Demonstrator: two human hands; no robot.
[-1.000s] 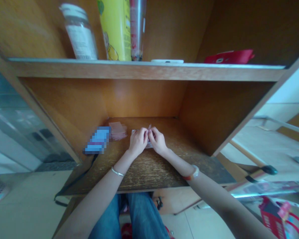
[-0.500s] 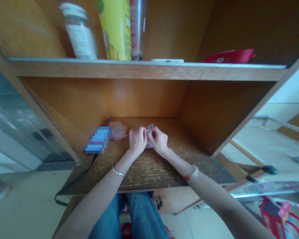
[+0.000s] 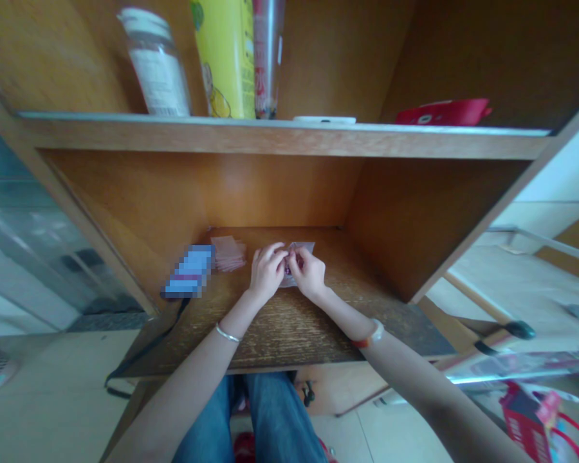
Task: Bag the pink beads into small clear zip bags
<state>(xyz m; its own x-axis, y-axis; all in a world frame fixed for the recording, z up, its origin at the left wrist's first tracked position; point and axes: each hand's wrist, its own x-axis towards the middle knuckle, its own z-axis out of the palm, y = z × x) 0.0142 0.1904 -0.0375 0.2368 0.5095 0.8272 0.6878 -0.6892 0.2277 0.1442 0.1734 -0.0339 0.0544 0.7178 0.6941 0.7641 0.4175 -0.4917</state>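
Observation:
A small clear plastic bag (image 3: 289, 282) with something dark reddish in it lies on the worn wooden desktop, partly covered by my fingers. My left hand (image 3: 267, 273) has its fingers bent and its thumb and fingertips pinched at the bag's left side. From the other side, my right hand (image 3: 309, 270) pinches the bag with thumb and index finger, close to the left fingertips. What exactly lies between the fingertips is too small to make out. Left of my hands sits a fanned stack of small clear, pinkish bags (image 3: 228, 253).
A blurred-out phone (image 3: 189, 271) lies left of the stack, a dark strap (image 3: 166, 333) trailing over the desk edge. On the shelf (image 3: 289, 138) above stand a white-capped jar (image 3: 158, 71), a yellow container (image 3: 226, 58) and a clear bottle (image 3: 266, 64); a red case (image 3: 441, 112) lies at right.
The bag's upper right corner now shows flatter and more spread out behind my right hand. My left fingers have lifted and straightened slightly; both wrists stay nearly in place.

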